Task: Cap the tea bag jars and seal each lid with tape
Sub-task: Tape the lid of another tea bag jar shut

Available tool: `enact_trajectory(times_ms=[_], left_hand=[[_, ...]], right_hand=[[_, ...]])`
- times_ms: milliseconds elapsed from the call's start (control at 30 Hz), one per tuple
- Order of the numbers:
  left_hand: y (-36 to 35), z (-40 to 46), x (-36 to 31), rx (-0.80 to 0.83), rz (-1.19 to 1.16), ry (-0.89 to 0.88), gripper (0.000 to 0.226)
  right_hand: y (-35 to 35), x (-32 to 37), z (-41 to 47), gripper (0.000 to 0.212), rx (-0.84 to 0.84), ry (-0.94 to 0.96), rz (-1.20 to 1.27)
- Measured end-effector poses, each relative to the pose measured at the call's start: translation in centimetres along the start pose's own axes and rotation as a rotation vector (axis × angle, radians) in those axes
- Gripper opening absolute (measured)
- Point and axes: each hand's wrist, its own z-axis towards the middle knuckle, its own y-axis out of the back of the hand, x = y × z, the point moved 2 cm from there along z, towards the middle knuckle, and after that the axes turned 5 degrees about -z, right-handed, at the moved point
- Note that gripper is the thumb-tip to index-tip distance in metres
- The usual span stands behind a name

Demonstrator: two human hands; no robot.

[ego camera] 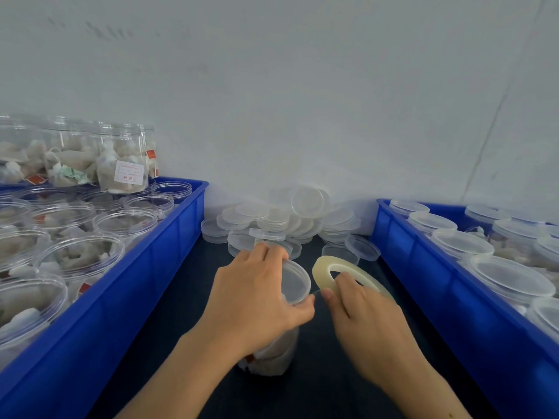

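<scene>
A clear jar of tea bags [276, 355] stands on the dark table between two blue crates, with a clear lid [295, 281] on top. My left hand [257, 300] grips the lid's rim, fingers curled over its far edge and thumb at the near edge. My right hand [363, 316] holds a roll of clear tape [325, 272], fingers through its hole, thumb close to the lid's rim. A thin strip of tape seems to run from the roll to the lid. The jar's body is mostly hidden by my left hand.
The left blue crate [169, 255] holds several open jars of tea bags, with more jars stacked behind. The right blue crate [423, 279] holds several lidded jars. A heap of loose clear lids [281, 222] lies by the white wall.
</scene>
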Motion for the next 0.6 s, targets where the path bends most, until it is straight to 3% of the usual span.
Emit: enact_trajectory(times_ms=[233, 600], left_hand=[[0.1, 0.1, -0.1, 0.02, -0.02, 0.017, 0.065], [0.0, 0.2, 0.0, 0.058, -0.014, 0.008, 0.069]], right_hand=[[-0.9, 0.9, 0.4, 0.03, -0.117, -0.112, -0.02], [-1.6, 1.2, 1.7, 0.03, -0.099, -0.202, -0.026]])
